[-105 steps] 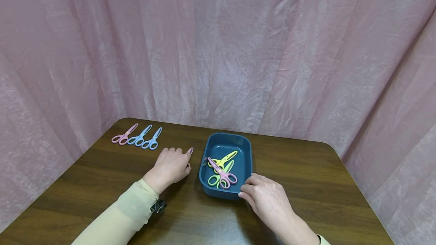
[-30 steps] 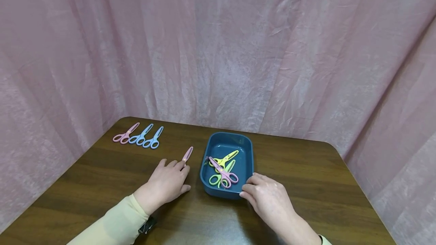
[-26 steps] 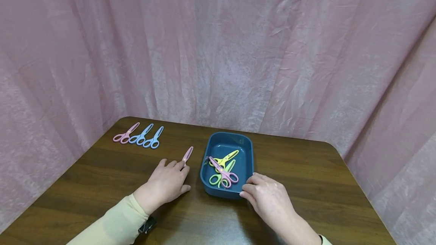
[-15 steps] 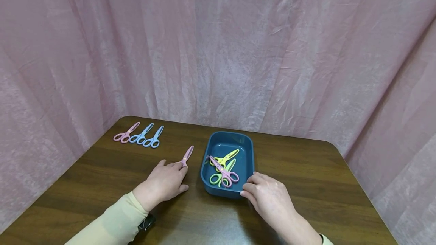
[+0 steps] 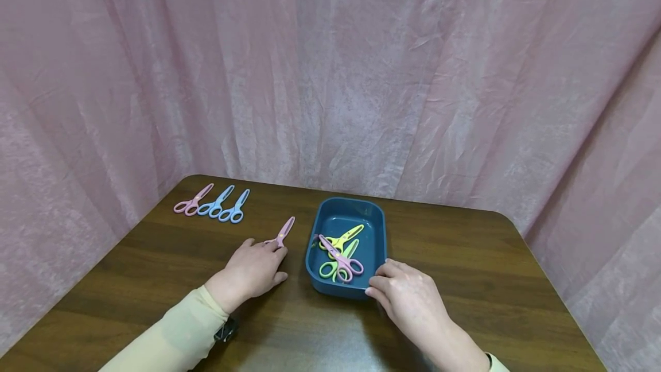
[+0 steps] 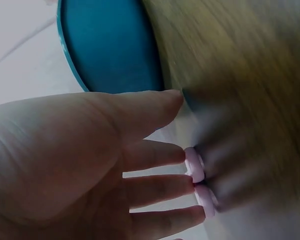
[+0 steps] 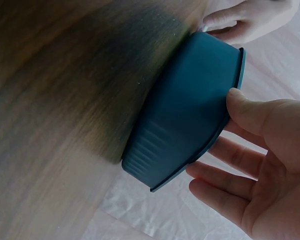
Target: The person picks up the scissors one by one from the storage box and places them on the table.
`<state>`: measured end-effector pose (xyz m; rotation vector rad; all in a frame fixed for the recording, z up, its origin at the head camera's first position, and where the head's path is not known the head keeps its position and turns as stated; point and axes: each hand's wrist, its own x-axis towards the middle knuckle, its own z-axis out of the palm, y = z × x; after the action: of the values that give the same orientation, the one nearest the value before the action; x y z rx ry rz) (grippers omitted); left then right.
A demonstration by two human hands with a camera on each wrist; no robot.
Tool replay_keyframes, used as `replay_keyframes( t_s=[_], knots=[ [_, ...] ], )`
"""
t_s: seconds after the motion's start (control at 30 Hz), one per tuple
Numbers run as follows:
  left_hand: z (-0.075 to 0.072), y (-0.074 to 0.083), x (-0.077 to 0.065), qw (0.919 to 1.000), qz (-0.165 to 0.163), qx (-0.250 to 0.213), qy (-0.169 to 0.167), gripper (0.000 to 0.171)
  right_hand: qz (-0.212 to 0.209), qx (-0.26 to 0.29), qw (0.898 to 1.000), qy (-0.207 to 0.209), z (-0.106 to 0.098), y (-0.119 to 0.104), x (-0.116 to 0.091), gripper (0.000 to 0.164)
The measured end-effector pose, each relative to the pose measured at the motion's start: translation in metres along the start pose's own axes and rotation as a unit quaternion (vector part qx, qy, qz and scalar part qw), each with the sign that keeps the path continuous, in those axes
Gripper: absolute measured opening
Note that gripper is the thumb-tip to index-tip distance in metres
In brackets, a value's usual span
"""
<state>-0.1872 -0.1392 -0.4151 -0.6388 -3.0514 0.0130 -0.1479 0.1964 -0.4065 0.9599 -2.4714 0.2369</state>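
Note:
In the head view, a pink-purple pair of scissors (image 5: 283, 234) lies on the table left of a dark blue plastic box (image 5: 320, 286). My left hand (image 5: 251, 270) reaches over its handles, fingers extended; in the left wrist view the fingertips touch the two pink handle loops (image 6: 194, 165), and the thumb stands apart. My right hand (image 5: 410, 297) holds the box's near right corner, thumb and fingers at the rim, as the right wrist view shows. Inside the box, purple scissors (image 5: 335, 254) lie across yellow scissors (image 5: 350, 236) and green scissors (image 5: 327, 269).
At the table's far left, pink scissors (image 5: 193, 202) and two blue pairs of scissors (image 5: 214, 205) lie in a row, blades pointing away. The brown wooden table (image 5: 454, 245) has rounded far corners. A pink curtain (image 5: 351, 73) hangs behind it.
My left hand, earlier bent over the pink-purple scissors, has drawn back and spread its fingers onto the handles. Those scissors have just shifted slightly away from me. My right hand stays at the box.

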Motion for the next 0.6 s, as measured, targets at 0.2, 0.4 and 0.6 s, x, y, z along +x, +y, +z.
replay_keyframes(
  t_s=[0.2,0.4,0.6],
  knots=[
    [0.001,-0.007,0.009,0.9999,-0.014,0.004,-0.003,0.050,0.000,0.000,1.000,0.000,0.000,0.000,0.000,0.009],
    [0.003,-0.012,0.019,0.9993,-0.032,0.013,-0.011,0.050,0.004,0.003,1.000,-0.007,0.000,0.000,0.000,0.009],
    [0.005,-0.019,0.032,0.9981,-0.052,0.020,-0.025,0.052,0.004,0.001,1.000,-0.006,0.000,0.000,0.000,0.009]
  ],
)
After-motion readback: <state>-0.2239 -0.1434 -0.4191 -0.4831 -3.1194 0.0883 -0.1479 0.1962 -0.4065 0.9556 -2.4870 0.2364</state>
